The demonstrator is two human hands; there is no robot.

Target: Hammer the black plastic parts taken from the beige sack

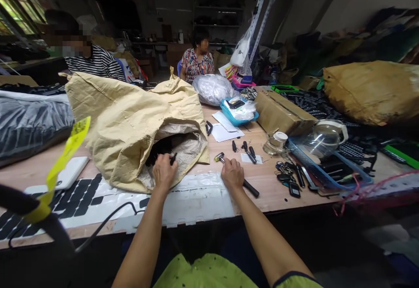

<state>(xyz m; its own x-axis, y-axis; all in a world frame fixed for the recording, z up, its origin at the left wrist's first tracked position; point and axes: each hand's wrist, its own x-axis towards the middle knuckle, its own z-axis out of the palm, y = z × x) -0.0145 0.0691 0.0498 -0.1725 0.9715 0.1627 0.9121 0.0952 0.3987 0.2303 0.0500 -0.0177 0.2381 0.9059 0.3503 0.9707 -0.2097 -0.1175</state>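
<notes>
A large beige cloth sack (137,118) lies on its side with its mouth towards me. Dark contents (166,144) show in the shadow inside. My left hand (164,171) is at that mouth, fingers closed round a small black piece (173,158), whose exact kind I cannot make out. To the right, my right hand (233,173) wraps the middle of a small hammer, resting low on the table. The hammer's head (219,156) pokes out past my fingers, and its black grip (251,188) sticks out behind my palm. A white sheet (199,196) covers the table edge between my arms.
Small black parts (248,150), keys (284,168), a jar (276,143) and a blue tray (330,170) lie to the right. Behind stand a cardboard box (283,111) and a blue basket (237,118). A yellow-tagged bar (42,214) crosses front left. Two people sit beyond.
</notes>
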